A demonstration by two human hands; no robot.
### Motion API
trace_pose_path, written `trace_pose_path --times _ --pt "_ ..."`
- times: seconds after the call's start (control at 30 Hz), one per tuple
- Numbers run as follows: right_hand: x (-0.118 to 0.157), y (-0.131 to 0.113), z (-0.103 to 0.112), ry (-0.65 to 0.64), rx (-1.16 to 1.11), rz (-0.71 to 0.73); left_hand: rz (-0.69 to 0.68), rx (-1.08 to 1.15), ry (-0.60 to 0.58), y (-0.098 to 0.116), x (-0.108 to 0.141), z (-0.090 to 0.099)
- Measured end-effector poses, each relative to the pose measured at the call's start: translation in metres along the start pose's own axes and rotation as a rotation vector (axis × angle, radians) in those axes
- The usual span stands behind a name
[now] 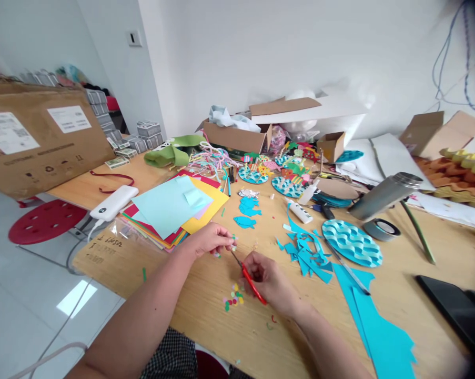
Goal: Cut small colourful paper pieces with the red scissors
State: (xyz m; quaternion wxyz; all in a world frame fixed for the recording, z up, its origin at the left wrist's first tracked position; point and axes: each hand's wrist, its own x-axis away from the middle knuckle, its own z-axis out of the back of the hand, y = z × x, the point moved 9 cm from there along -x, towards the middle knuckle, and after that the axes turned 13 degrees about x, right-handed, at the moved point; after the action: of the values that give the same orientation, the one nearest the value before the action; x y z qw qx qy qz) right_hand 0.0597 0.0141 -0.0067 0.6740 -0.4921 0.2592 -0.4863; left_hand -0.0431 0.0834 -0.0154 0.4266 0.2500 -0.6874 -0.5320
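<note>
My right hand (263, 276) grips red-handled scissors (253, 288), their blades pointing up and left toward my other hand. My left hand (213, 239) is closed in a pinch just beyond the scissor tips, with a tiny pale-green bit of paper (234, 240) showing at its fingertips. Small coloured paper dots (234, 300) lie in a loose cluster on the table below both hands. Past them are blue paper fish (245, 222). Blue paper scraps (310, 255) are heaped to the right of my right hand.
Stacked coloured paper (162, 205) and a white power bank (114, 202) lie left. At right are a wavy blue disc (351, 243), a pen (350, 271), a steel flask (385, 196), tape (382, 230) and a dark device (444, 305). Glue bottles (300, 211) and cardboard boxes (237, 138) stand farther back.
</note>
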Motion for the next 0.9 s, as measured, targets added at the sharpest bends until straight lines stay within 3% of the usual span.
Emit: trace_pose_path --times 0.1,0.33,0.9 --pt "0.001 0.002 -0.004 -0.021 0.049 0.019 0.009 0.037 -0.008 0.002 0.002 0.003" --pt "-0.002 0.005 0.007 0.063 -0.032 -0.001 0.002 0.031 -0.044 -0.003 -0.002 0.004" --pt "-0.001 -0.002 0.002 -0.024 -0.321 -0.098 -0.021 -0.022 -0.111 -0.001 0.002 -0.006"
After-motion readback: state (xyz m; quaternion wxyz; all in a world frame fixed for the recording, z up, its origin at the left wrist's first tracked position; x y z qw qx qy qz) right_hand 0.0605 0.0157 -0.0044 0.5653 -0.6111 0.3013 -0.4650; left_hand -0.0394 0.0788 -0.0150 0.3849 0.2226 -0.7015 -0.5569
